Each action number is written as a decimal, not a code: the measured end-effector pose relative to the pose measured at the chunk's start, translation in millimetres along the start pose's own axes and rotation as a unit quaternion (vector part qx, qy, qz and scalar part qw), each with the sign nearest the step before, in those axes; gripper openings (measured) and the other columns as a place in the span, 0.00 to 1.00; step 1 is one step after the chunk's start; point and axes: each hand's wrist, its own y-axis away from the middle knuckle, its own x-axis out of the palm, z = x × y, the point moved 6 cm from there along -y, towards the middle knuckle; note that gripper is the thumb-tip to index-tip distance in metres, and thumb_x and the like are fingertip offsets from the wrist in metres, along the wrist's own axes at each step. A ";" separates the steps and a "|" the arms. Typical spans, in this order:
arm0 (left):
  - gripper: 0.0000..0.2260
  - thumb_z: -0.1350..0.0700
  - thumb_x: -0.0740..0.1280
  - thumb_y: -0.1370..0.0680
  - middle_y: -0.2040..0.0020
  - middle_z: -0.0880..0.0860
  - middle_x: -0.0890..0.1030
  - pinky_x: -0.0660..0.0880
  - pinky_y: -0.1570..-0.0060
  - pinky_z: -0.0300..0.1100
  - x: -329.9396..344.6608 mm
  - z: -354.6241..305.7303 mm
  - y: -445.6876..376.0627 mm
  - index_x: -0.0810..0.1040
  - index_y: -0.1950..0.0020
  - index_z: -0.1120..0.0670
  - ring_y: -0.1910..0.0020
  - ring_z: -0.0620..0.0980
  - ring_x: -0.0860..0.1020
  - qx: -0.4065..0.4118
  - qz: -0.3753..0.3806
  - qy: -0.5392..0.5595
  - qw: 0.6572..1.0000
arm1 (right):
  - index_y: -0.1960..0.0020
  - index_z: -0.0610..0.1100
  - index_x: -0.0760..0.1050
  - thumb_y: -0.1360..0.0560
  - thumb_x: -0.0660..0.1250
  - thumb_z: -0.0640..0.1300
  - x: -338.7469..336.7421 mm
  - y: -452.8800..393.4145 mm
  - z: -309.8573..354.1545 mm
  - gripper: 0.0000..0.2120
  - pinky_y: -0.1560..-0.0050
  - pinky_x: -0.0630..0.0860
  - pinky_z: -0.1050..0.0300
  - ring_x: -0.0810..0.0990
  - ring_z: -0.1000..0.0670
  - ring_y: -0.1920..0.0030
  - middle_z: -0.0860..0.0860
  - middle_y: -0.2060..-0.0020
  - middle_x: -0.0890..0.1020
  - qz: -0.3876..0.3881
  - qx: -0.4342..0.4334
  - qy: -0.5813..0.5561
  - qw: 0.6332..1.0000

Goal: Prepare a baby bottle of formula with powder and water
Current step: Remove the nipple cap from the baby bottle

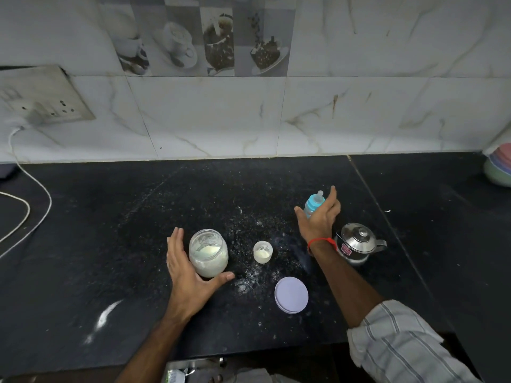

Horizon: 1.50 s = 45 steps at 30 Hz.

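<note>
Head view, black counter (pixel 110 244), dusted with spilled white powder at centre. Nearest, a striped sleeve (pixel 401 341) is seen on the right arm; the left arm is bare. A round lilac lid (pixel 291 294) lies flat on the counter, apart from everything else. Left hand (pixel 188 272) is open, fingers spread, cupped around the jar (pixel 208 252) from its left and near side, thumb under the jar's near edge; contact cannot be told for sure, no firm clamp seen. Jar is clear, lidless, upright, partly filled with white powder, walls smeared white. Just right of it a small clear cup (pixel 263 252) stands, a little powder inside. Right wrist carries a red thread (pixel 322 242). A steel kettle (pixel 358 243) with lid and knob sits just right of that wrist, spout pointing right. Farther back, right hand (pixel 320 217) is open, fingers extended, palm against the bottle (pixel 313 204); grip not closed. Bottle is upright, pale blue collar, clear teat on top, body mostly hidden by the hand, contents cannot be told. At far left, a white cable (pixel 36 205) runs to a wall socket (pixel 47 103). Stacked bowls (pixel 499 167) are at the far right edge. Marbled tiles behind.
</note>
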 end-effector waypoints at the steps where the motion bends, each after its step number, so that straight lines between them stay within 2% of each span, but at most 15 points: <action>1: 0.67 0.19 0.72 0.42 0.15 0.42 0.45 0.45 0.18 0.57 -2.5 -8.3 -0.6 0.45 0.15 0.47 0.14 0.48 0.41 0.024 -0.018 -0.018 0.999 | 0.16 0.42 0.49 0.27 0.78 0.38 1.9 -5.1 -0.4 0.50 0.23 0.66 0.39 0.66 0.35 0.24 0.35 0.23 0.60 0.009 0.000 0.011 1.000; 7: 0.53 0.22 0.69 0.32 0.14 0.45 0.53 0.49 0.20 0.55 4.1 -62.4 -10.8 0.52 0.16 0.43 0.15 0.50 0.49 0.126 -0.049 -0.087 0.987 | 0.19 0.39 0.60 0.23 0.74 0.36 -5.2 -22.4 -7.4 0.37 0.29 0.71 0.43 0.73 0.36 0.28 0.36 0.29 0.73 0.058 0.021 0.069 0.996; 12: 0.40 0.28 0.65 0.25 0.16 0.43 0.59 0.51 0.22 0.57 26.2 -95.1 -18.6 0.61 0.18 0.45 0.15 0.47 0.48 0.165 -0.005 -0.132 0.977 | 0.29 0.42 0.74 0.27 0.79 0.50 -33.5 -0.5 18.1 0.30 0.39 0.76 0.46 0.78 0.42 0.35 0.42 0.35 0.78 0.036 -0.034 0.067 0.997; 17: 0.45 0.25 0.61 0.27 0.14 0.45 0.52 0.51 0.23 0.55 61.7 -130.0 -13.6 0.58 0.16 0.48 0.15 0.51 0.42 0.180 0.116 -0.204 0.955 | 0.48 0.51 0.77 0.32 0.80 0.62 -49.1 47.6 50.2 0.22 0.57 0.72 0.65 0.80 0.55 0.51 0.53 0.49 0.81 0.091 -0.050 -0.007 0.995; 19: 0.45 0.25 0.60 0.27 0.16 0.45 0.58 0.55 0.23 0.54 72.6 -141.9 -5.6 0.59 0.17 0.49 0.15 0.52 0.49 0.173 0.152 -0.198 0.953 | 0.51 0.52 0.76 0.33 0.81 0.61 -48.3 69.5 59.4 0.21 0.61 0.74 0.70 0.82 0.58 0.52 0.54 0.51 0.83 0.121 -0.049 -0.045 0.990; 21: 0.37 0.29 0.57 0.24 0.25 0.47 0.71 0.62 0.26 0.55 78.1 -150.4 1.4 0.65 0.23 0.51 0.22 0.52 0.66 0.157 0.175 -0.160 0.959 | 0.49 0.51 0.77 0.32 0.81 0.58 -46.3 87.6 65.2 0.20 0.57 0.80 0.65 0.83 0.54 0.52 0.52 0.51 0.84 0.142 -0.047 -0.086 0.985; 23: 0.26 0.33 0.55 0.22 0.38 0.47 0.78 0.71 0.35 0.55 78.5 -154.7 5.2 0.66 0.32 0.50 0.39 0.48 0.78 0.141 0.189 -0.110 0.966 | 0.47 0.49 0.79 0.31 0.82 0.55 -46.9 99.8 70.6 0.19 0.49 0.84 0.48 0.85 0.49 0.50 0.50 0.50 0.85 0.152 -0.043 -0.140 0.978; 27: 0.19 0.36 0.61 0.21 0.47 0.47 0.81 0.81 0.49 0.58 70.9 -151.9 11.4 0.65 0.39 0.48 0.51 0.49 0.83 0.124 0.263 -0.012 0.957 | 0.46 0.46 0.81 0.27 0.80 0.49 -47.1 115.2 75.2 0.14 0.46 0.83 0.36 0.86 0.41 0.49 0.45 0.51 0.86 0.198 -0.044 -0.209 0.957; 29: 0.21 0.37 0.64 0.21 0.46 0.43 0.81 0.82 0.52 0.55 61.8 -145.8 16.3 0.66 0.36 0.48 0.50 0.47 0.83 0.119 0.294 0.020 0.948 | 0.44 0.45 0.82 0.27 0.78 0.48 -40.8 124.0 75.2 0.14 0.43 0.84 0.37 0.86 0.40 0.47 0.44 0.50 0.87 0.277 -0.028 -0.270 0.922; 31: 0.22 0.35 0.66 0.22 0.47 0.38 0.79 0.82 0.54 0.51 50.7 -138.2 20.3 0.67 0.36 0.47 0.49 0.46 0.82 0.122 0.297 0.032 0.947 | 0.40 0.46 0.82 0.27 0.77 0.45 -35.9 131.2 79.5 0.16 0.44 0.84 0.48 0.86 0.46 0.45 0.46 0.47 0.86 0.375 -0.019 -0.309 0.874; 33: 0.23 0.35 0.67 0.23 0.46 0.37 0.78 0.81 0.55 0.47 39.8 -131.5 23.3 0.68 0.35 0.46 0.49 0.45 0.81 0.128 0.281 0.026 0.951 | 0.35 0.45 0.80 0.26 0.76 0.44 -35.0 131.8 84.5 0.20 0.43 0.82 0.54 0.83 0.48 0.39 0.47 0.41 0.82 0.432 -0.046 -0.270 0.859; 37: 0.21 0.36 0.68 0.24 0.49 0.40 0.79 0.81 0.55 0.46 26.3 -125.0 25.2 0.69 0.38 0.44 0.52 0.44 0.81 0.124 0.245 -0.008 0.962 | 0.27 0.50 0.73 0.26 0.75 0.39 -38.8 127.8 94.3 0.29 0.39 0.79 0.53 0.79 0.51 0.39 0.50 0.40 0.79 0.482 -0.104 -0.215 0.843; 40: 0.22 0.35 0.68 0.26 0.48 0.42 0.78 0.80 0.56 0.49 20.6 -120.1 25.8 0.68 0.38 0.43 0.52 0.46 0.79 0.117 0.224 -0.044 0.966 | 0.19 0.51 0.60 0.24 0.72 0.32 -45.1 128.0 102.0 0.40 0.35 0.77 0.44 0.77 0.47 0.35 0.44 0.34 0.78 0.529 -0.119 -0.223 0.810; 42: 0.20 0.35 0.67 0.26 0.49 0.38 0.76 0.76 0.55 0.45 18.2 -116.3 27.2 0.65 0.39 0.39 0.49 0.45 0.77 0.120 0.212 -0.079 0.967 | 0.18 0.57 0.56 0.24 0.74 0.41 -46.7 125.9 106.3 0.42 0.35 0.78 0.47 0.77 0.48 0.33 0.45 0.31 0.75 0.526 -0.135 -0.171 0.822; 45: 0.19 0.36 0.66 0.27 0.52 0.31 0.72 0.67 0.51 0.40 15.8 -115.2 30.1 0.61 0.42 0.35 0.47 0.30 0.72 0.136 0.193 -0.129 0.963 | 0.23 0.59 0.65 0.25 0.75 0.59 -42.8 122.8 112.1 0.34 0.49 0.80 0.57 0.81 0.60 0.50 0.57 0.46 0.80 0.461 -0.200 0.029 0.864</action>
